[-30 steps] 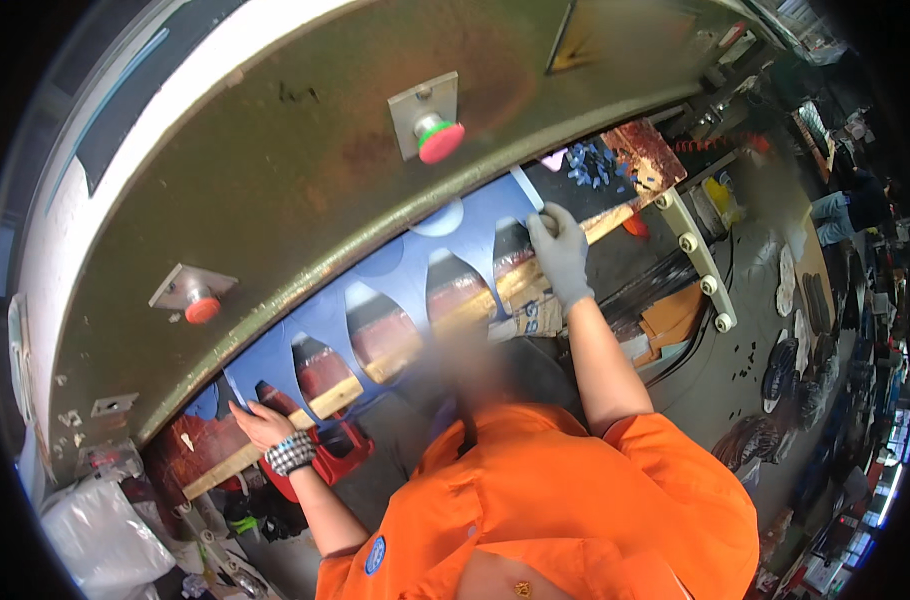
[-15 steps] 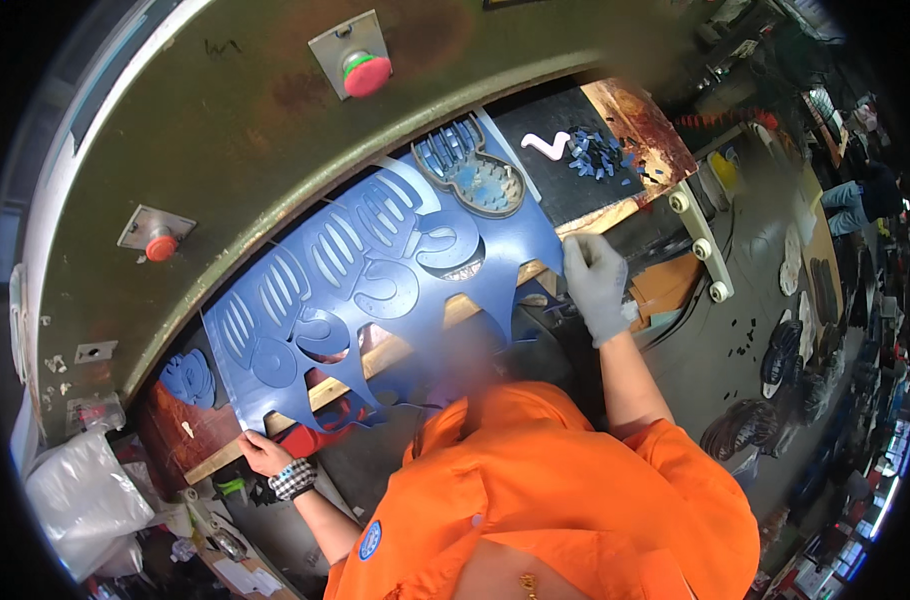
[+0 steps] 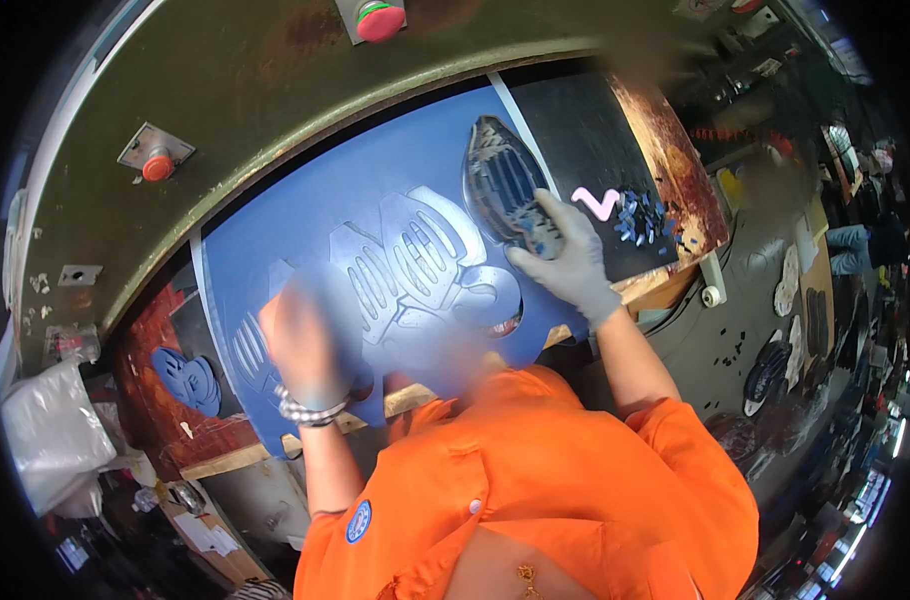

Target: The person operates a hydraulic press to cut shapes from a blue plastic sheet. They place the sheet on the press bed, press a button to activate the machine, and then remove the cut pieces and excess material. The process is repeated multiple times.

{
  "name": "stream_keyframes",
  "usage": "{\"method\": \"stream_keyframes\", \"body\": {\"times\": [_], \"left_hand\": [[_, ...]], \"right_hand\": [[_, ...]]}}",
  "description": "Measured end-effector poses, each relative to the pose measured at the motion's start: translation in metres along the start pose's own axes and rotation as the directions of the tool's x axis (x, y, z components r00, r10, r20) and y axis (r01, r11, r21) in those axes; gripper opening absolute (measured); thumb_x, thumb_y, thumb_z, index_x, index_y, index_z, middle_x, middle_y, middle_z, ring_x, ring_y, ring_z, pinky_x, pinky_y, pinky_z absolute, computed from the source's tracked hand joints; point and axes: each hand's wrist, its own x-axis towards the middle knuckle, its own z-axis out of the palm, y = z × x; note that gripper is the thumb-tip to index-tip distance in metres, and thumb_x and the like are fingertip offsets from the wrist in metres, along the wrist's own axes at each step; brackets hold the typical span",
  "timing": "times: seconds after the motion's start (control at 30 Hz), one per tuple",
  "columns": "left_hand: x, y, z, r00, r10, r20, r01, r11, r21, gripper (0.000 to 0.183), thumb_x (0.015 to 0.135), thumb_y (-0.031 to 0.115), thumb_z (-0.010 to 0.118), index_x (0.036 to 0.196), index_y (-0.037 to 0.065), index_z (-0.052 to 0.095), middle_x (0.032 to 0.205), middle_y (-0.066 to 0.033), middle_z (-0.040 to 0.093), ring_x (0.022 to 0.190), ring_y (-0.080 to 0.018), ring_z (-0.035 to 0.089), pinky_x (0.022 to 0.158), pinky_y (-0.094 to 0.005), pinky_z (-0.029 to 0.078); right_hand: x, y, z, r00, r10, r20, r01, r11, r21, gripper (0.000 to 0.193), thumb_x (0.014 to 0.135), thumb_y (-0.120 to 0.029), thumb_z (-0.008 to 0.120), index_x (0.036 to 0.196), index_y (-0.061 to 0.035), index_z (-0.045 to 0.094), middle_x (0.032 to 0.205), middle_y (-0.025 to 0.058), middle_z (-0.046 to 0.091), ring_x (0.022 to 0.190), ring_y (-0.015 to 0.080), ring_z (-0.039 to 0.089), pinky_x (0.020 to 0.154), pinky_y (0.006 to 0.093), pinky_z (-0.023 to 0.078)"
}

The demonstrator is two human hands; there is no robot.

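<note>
A blue sheet (image 3: 365, 165) lies across the work surface, with curved sole shapes and slots (image 3: 415, 250) cut into its nearer part. On its right side rests a dark sole-shaped cutting die (image 3: 500, 180), holding blue and pale pieces inside its outline. My right hand (image 3: 573, 262), in a grey glove, grips the near right end of this die with thumb and fingers at its edges. My bare left hand (image 3: 300, 335) is over the cut shapes at the sheet's left; motion blur hides its fingers. Blue cut sole pieces (image 3: 187, 382) lie left of the sheet.
A green machine beam (image 3: 245, 95) with red push buttons (image 3: 157, 165) spans the far side. Right of the sheet, a black pad (image 3: 585, 130) carries a pink strip (image 3: 597, 203) and small dark scraps (image 3: 643, 218). Clear plastic bags (image 3: 55, 425) hang at left.
The blue sheet has shifted away from me, under the beam. My right hand has left its right edge for the die, now turned. My left hand has moved from the near left corner onto the sheet.
</note>
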Motion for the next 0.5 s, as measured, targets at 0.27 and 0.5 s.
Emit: {"method": "stream_keyframes", "body": {"times": [0.27, 0.5], "left_hand": [[0.013, 0.149, 0.154, 0.83, 0.104, 0.549, 0.115, 0.93, -0.35, 0.036, 0.098, 0.035, 0.055, 0.107, 0.002, 0.064, 0.077, -0.0124, 0.066, 0.072, -0.0269, 0.066, 0.07, -0.0368, 0.052], [-0.011, 0.163, 0.192, 0.776, -0.026, 0.63, 0.521, 0.589, -0.618, 0.041, 0.108, 0.033, 0.038, 0.086, 0.004, 0.056, 0.071, -0.005, 0.06, 0.057, -0.014, 0.06, 0.053, -0.0275, 0.047]], "right_hand": [[-0.037, 0.012, -0.053, 0.881, 0.397, 0.258, -0.457, 0.572, 0.681, 0.087, 0.077, -0.019, 0.082, 0.146, 0.0082, 0.036, 0.131, 0.0243, 0.057, 0.116, 0.0231, 0.059, 0.098, 0.0319, 0.047], [-0.053, 0.022, -0.059, 0.857, 0.449, 0.253, -0.449, 0.409, 0.794, 0.078, 0.079, -0.019, 0.075, 0.143, 0.0096, 0.04, 0.123, 0.0195, 0.062, 0.106, 0.0194, 0.062, 0.093, 0.03, 0.048]]}}
